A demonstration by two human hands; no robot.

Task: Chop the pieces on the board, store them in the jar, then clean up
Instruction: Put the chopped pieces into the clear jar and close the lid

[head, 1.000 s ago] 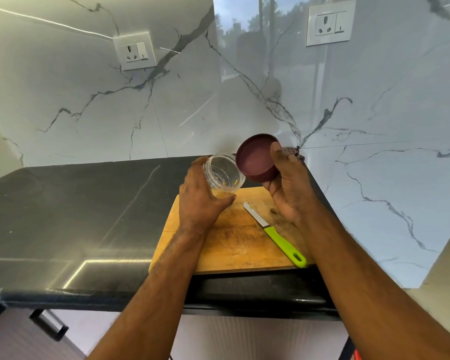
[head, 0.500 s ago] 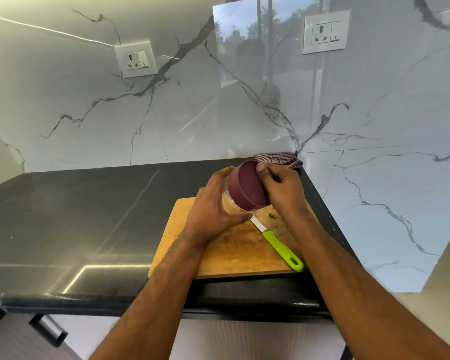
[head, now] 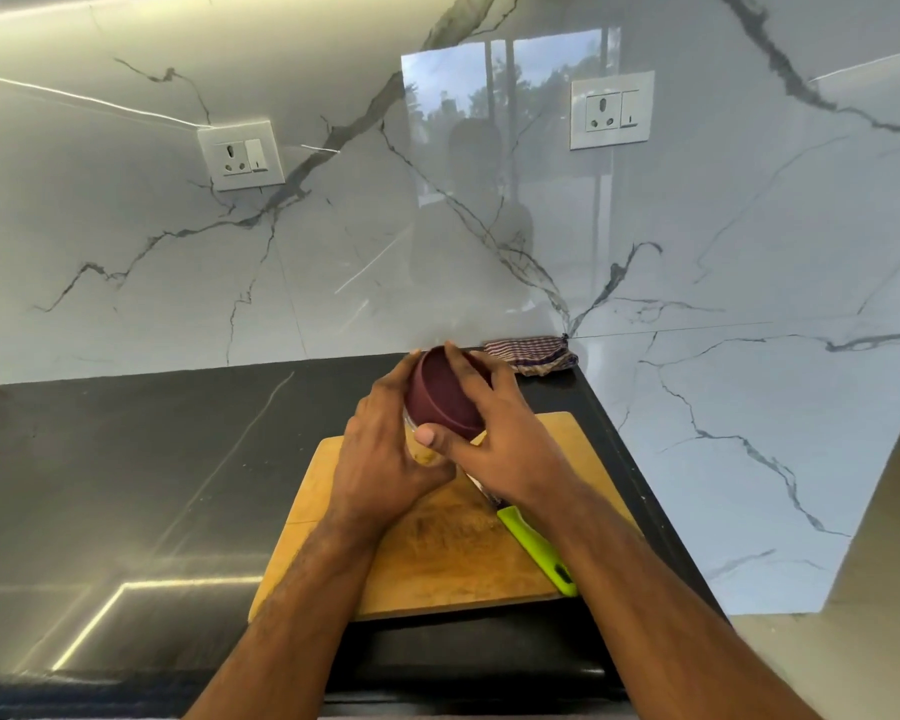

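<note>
Jar (head: 421,449) sits tilted between both hands, held above the far half of the board (head: 437,558), with its lid (head: 440,394) facing the camera. Nearest the body, just below the right hand's (head: 510,449) wrist, the knife (head: 536,548) lies flat on the board, green handle pointing toward the desk's (head: 126,485) front edge. The left hand (head: 385,459) wraps the clear body of the jar, fingers curled round its side and mostly hiding it. The right hand grips the lid, thumb on the near rim and fingers spread over the far rim. Pale pieces seem to show through the plastic by the left thumb, though little can be made out.

The step looks like screwing the lid closed. To do it well, seat the lid square on the mouth first, keep the left hand firm, and turn until snug so nothing spills from the tilt. Beyond the hands, a checked cloth (head: 533,356) lies by the wall, likely for wiping up afterwards.
</note>
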